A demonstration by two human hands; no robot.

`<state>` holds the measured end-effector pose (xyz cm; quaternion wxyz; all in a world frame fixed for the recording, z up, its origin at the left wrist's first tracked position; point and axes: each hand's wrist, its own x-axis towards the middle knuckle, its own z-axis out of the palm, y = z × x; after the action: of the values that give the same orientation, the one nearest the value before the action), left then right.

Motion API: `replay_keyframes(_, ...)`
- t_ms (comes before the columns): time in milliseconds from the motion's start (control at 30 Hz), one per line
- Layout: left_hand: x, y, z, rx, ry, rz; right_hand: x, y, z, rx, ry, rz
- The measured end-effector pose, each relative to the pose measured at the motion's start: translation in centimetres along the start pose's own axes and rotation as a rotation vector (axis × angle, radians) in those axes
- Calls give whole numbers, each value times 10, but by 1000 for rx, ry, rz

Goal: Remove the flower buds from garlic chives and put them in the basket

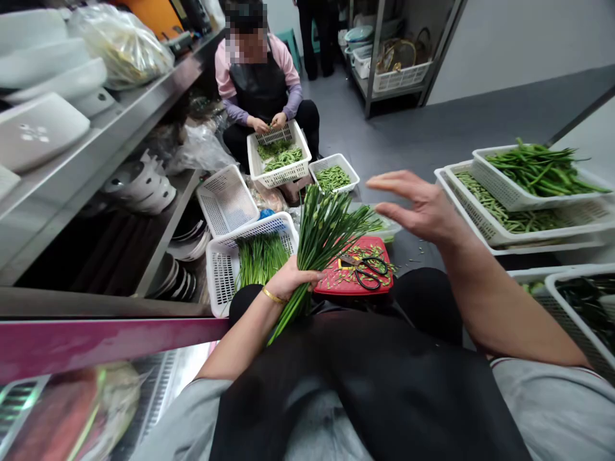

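My left hand [291,280] is closed around a bunch of garlic chives [327,230], green stalks with small pale buds fanning out at the top. To the right of the bunch, my right hand [408,198] is raised in the air, fingers stretched out and apart from the thumb, touching nothing. Below it lies a red tray [331,280] strewn with short green trimmings, and black-handled scissors [369,272] rest on it. On my left stands a white basket [218,275] holding more garlic chives [262,256].
Ahead, a seated co-worker [262,77] handles green pods over a white basket [283,176]. Stacked baskets [509,198] with green peppers [538,169] and beans stand at right. A metal shelf [120,141] with white dishes runs along the left. Another basket [228,198] stands ahead left.
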<state>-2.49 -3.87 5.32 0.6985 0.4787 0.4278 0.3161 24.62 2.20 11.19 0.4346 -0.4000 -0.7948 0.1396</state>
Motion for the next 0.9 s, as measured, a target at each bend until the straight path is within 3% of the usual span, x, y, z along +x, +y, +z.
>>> replay_keyframes(133,2,0,0,-1,-7,-15,9,-2,11,-166,-232,-136)
replay_keyframes(333,3,-7,-7,-47,-38,-10,-7,6,29,-481,-255,-206)
replay_keyframes(433,5,-10,-8,-93,1,-11,-18,8,48,-506,-247,-142)
replay_keyframes(500,6,-12,-7,-114,13,-20,-22,18,58,-305,-145,-1)
replay_keyframes(600,5,-14,-7,-121,19,-22,-22,38,61,137,186,278)
replay_keyframes(667,5,-14,-7,-114,36,-26,-20,43,57,332,352,378)
replay_keyframes(700,5,-14,-7,-106,48,-31,-20,40,54,371,375,395)
replay_keyframes(767,7,-13,-5,-87,76,-40,-19,25,52,398,283,407)
replay_keyframes(900,10,-12,3,-26,83,-30,-12,-14,64,324,-90,395)
